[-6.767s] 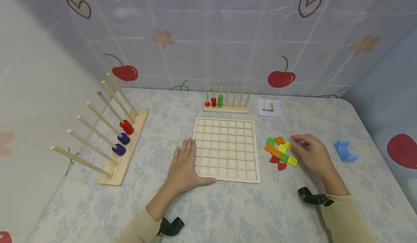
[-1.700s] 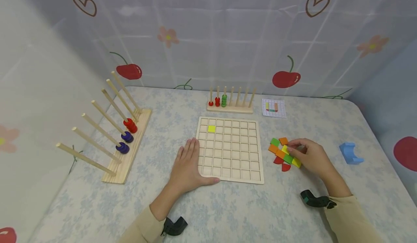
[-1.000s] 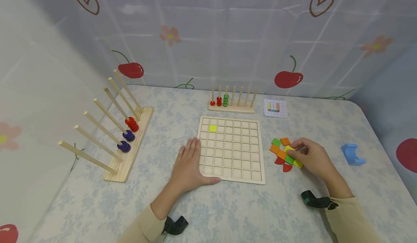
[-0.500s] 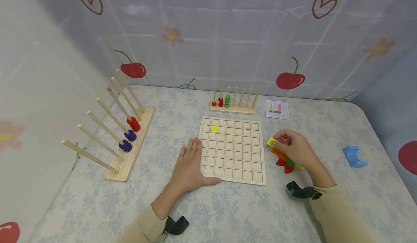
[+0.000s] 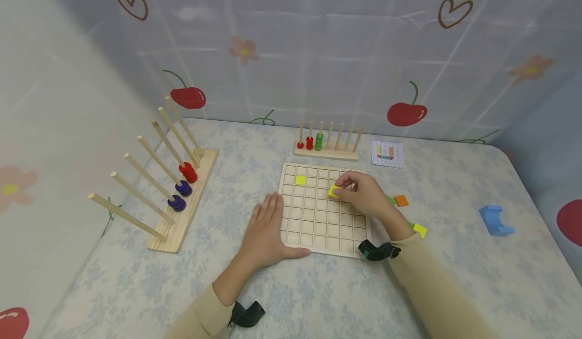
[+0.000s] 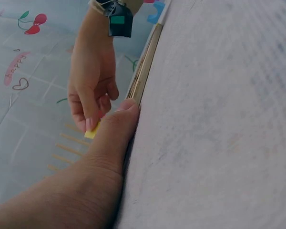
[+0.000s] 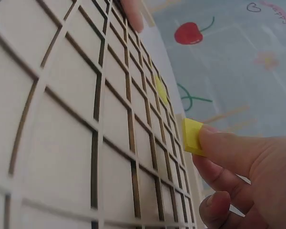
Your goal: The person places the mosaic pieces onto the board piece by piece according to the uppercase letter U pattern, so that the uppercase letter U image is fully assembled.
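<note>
A pale wooden grid board (image 5: 306, 212) lies in the middle of the table. One yellow square tile (image 5: 300, 180) sits in a cell near its upper left. My left hand (image 5: 263, 230) rests flat along the board's left edge, thumb stretched along the front edge. Above the board, my right hand (image 5: 364, 195) pinches a second yellow tile (image 7: 193, 136) between thumb and fingers, raised off the cells in the right wrist view. Right of the board lie loose tiles, an orange one (image 5: 401, 200) and a yellow one (image 5: 420, 230) among them; my right forearm hides most of the pile.
Behind the board stands a small peg rack (image 5: 326, 153) with red and green beads, beside a pattern card (image 5: 387, 154). A larger peg rack (image 5: 184, 202) with red and purple rings stands left. Far right is a blue curved block (image 5: 495, 221).
A yellow tile has come into the board's upper left cell. My right hand then picked another yellow tile from the pile and carried it left over the board. My left hand stays put.
</note>
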A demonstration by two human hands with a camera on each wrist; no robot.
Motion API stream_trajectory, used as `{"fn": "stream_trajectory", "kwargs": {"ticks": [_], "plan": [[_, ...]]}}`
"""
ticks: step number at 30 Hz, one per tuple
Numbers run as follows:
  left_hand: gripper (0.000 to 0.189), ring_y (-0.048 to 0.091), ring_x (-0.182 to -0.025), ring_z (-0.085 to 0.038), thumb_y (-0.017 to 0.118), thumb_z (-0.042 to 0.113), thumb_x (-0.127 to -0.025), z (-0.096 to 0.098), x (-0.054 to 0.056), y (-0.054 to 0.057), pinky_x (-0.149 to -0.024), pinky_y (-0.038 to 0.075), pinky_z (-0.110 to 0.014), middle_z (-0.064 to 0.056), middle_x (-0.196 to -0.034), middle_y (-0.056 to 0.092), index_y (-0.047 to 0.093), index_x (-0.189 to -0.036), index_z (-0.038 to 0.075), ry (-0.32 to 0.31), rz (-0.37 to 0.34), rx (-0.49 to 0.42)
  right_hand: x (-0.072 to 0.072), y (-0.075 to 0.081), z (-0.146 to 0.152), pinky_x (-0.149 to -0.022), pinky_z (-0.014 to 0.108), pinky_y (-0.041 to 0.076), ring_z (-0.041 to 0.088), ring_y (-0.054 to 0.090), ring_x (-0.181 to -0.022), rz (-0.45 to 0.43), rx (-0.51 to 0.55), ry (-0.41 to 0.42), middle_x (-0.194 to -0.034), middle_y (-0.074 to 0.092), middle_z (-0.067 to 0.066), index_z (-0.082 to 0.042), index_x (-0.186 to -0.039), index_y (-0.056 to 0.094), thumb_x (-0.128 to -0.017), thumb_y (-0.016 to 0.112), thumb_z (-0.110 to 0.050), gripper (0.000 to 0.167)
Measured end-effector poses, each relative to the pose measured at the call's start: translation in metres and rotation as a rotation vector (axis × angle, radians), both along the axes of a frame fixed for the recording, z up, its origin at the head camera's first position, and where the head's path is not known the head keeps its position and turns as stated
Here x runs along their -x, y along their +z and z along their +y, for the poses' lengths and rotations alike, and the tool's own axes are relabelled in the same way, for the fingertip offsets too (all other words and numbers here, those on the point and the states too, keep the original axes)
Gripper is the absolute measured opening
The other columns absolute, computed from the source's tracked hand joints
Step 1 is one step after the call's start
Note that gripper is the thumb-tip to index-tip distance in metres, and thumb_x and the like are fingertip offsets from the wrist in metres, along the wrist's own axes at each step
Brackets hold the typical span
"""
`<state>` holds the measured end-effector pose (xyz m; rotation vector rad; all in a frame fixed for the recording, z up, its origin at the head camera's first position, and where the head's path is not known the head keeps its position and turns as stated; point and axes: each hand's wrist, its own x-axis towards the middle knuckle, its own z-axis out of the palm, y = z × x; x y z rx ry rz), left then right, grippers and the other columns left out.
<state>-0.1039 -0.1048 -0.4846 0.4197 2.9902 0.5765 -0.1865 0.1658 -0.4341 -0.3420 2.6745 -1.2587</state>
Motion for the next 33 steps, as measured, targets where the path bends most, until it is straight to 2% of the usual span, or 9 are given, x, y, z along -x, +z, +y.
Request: {"fn": "stream_trajectory", "kwargs": {"ticks": [7,15,19,33], "plan": [[0.148,-0.001,-0.157,-0.023,0.061,0.093,-0.057,0.0,0.0,0.0,-0.126,0.005,-0.046,-0.01,-0.168,0.001,0.0,-0.159,0.005,0.003,-0.002,0.012,0.014,0.0,-0.039,-0.066,0.033,0.046,0.021,0.053,-0.073,-0.007,0.03,0.077,-0.098,0.067,0.005,-0.014,-0.101,0.067,-0.093,0.071,-0.023,0.013],[0.147,0.001,-0.157,-0.024,0.06,0.094,-0.057,0.0,0.0,0.0,-0.126,0.006,-0.046,-0.011,-0.168,0.003,0.002,-0.159,0.005,-0.003,0.019,0.008,0.022,-0.006,-0.068,-0.074,0.032,0.048,0.017,0.059,-0.083,-0.027,-0.008,0.103,-0.097,0.067,0.002,-0.015,-0.101,0.067,-0.093,0.071,-0.024,0.013],[0.147,0.002,-0.157,-0.024,0.06,0.094,-0.057,-0.001,0.0,0.0,-0.126,0.006,-0.046,-0.012,-0.168,0.004,0.002,-0.159,0.004,-0.007,0.025,0.007,0.023,-0.007,-0.076,-0.078,0.033,0.049,0.017,0.061,-0.087,-0.015,-0.017,0.098,-0.096,0.067,0.001,-0.015,-0.099,0.067,-0.093,0.071,-0.023,0.011],[0.147,0.001,-0.157,-0.024,0.054,0.097,-0.058,-0.001,0.0,-0.002,-0.126,0.006,-0.046,-0.012,-0.168,0.003,0.002,-0.159,0.004,-0.013,0.031,0.018,0.023,-0.011,-0.083,-0.077,0.033,0.048,0.016,0.06,-0.085,0.008,-0.072,0.107,-0.094,0.067,0.0,-0.018,-0.096,0.068,-0.092,0.072,-0.024,0.008]]}}
